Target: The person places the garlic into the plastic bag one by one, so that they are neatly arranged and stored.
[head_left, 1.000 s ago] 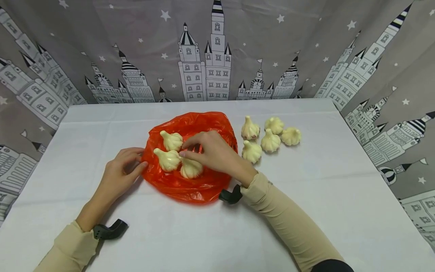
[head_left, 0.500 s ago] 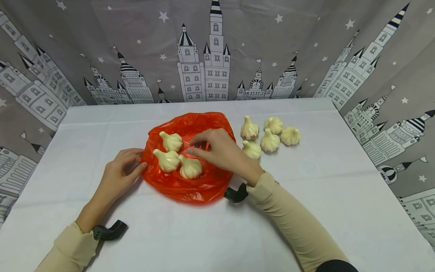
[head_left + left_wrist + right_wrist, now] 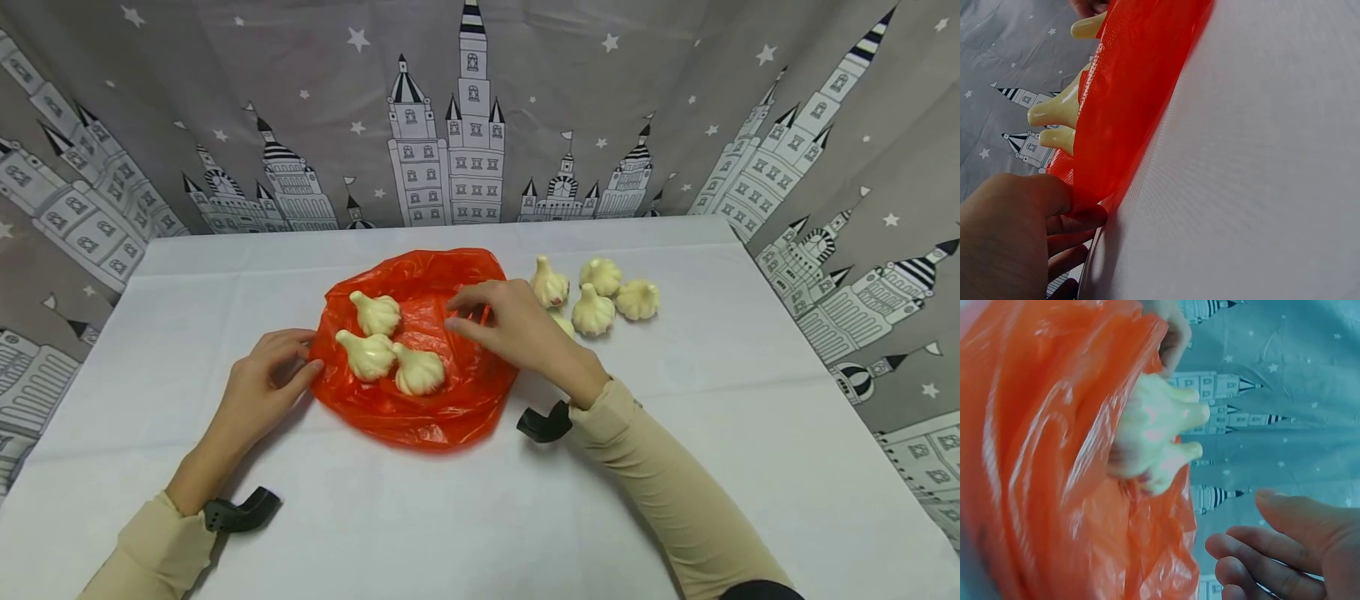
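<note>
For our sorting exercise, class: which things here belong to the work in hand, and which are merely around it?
Part of the work:
red bag, its edge pinched by the left hand
three bulbs inside
right hand, holding nothing
five bulbs outside, probably

Merely around:
castle-print curtain
white table
black wrist pieces

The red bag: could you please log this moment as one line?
left hand: pinches edge of red bag; right hand: empty, over bag's right side; inside bag: three garlic bulbs; on table: five more bulbs
</note>
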